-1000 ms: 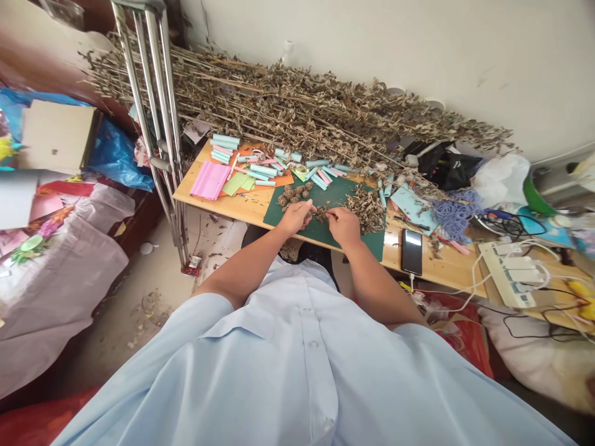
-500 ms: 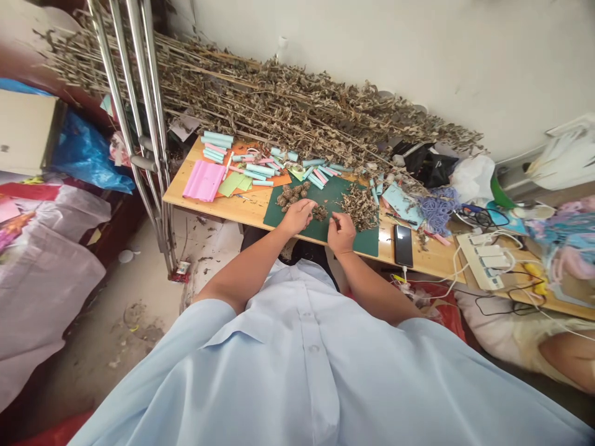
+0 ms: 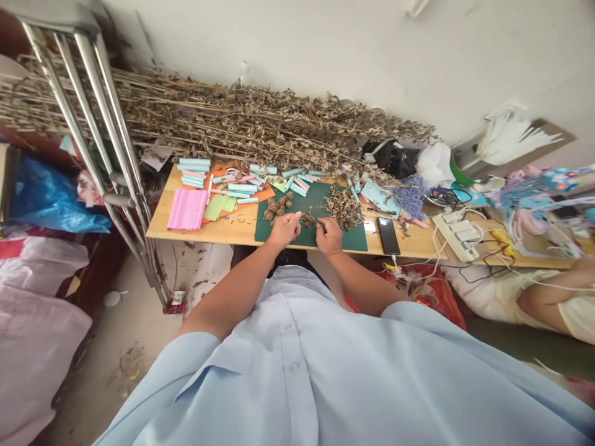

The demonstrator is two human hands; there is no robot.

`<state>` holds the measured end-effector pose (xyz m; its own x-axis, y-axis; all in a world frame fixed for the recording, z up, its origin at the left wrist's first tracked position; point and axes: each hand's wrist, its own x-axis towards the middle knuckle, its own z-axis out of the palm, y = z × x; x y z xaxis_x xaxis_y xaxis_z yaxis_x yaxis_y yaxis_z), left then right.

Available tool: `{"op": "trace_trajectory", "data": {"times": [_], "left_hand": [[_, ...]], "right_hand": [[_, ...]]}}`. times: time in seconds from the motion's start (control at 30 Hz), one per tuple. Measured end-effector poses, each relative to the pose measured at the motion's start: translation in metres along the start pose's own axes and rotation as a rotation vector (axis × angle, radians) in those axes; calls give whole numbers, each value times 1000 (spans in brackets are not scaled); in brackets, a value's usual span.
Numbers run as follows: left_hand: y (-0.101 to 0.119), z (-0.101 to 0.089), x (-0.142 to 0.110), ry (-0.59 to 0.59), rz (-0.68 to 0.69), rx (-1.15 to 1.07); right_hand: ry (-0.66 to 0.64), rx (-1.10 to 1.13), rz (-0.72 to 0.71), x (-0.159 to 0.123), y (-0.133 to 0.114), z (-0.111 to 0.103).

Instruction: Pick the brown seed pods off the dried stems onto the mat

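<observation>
Since the earlier frame, the whole view has swung, so the table sits further left, and both hands have moved left with it. The left hand (image 3: 284,229) and the right hand (image 3: 329,235) are close together over a green cutting mat (image 3: 351,238), near its front edge. The fingers on both hands are curled and bunched, not spread. The right thumb and first finger look close together, but the picture is too small to tell if they are pinching anything.

A small pile of dark crumbs (image 3: 307,219) sits on the mat between the hands. To the left is a pile of little round brown clumps (image 3: 276,207), and to the right is a bigger heap of dry leaves (image 3: 343,207). So some plant bits already lie on the mat. Much more looks left, because a long bundle of dry stems (image 3: 232,124) along the wall has its leaves on.

The mat lies on a wooden table (image 3: 223,232). Rolls of pale blue paper (image 3: 242,188) and a sheet of pink paper (image 3: 187,209) lie to the left of the mat, and a black phone (image 3: 388,235) lies to the right. Another person's arm (image 3: 553,297) rests far off to the right.
</observation>
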<state>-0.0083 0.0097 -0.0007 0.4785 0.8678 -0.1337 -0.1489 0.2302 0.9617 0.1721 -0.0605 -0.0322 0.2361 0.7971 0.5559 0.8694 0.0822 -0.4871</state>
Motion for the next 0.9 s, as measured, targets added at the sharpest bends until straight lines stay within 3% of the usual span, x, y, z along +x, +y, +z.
{"op": "trace_trajectory", "data": {"times": [0.4, 0.6, 0.9], "left_hand": [[5, 2, -1, 40, -61, -30], [9, -1, -5, 35, -4, 104], [5, 5, -6, 209, -85, 105]], "right_hand": [[-24, 107, 30, 1, -7, -4], [-33, 199, 53, 3, -13, -8], [-80, 358, 77, 3, -14, -12]]}}
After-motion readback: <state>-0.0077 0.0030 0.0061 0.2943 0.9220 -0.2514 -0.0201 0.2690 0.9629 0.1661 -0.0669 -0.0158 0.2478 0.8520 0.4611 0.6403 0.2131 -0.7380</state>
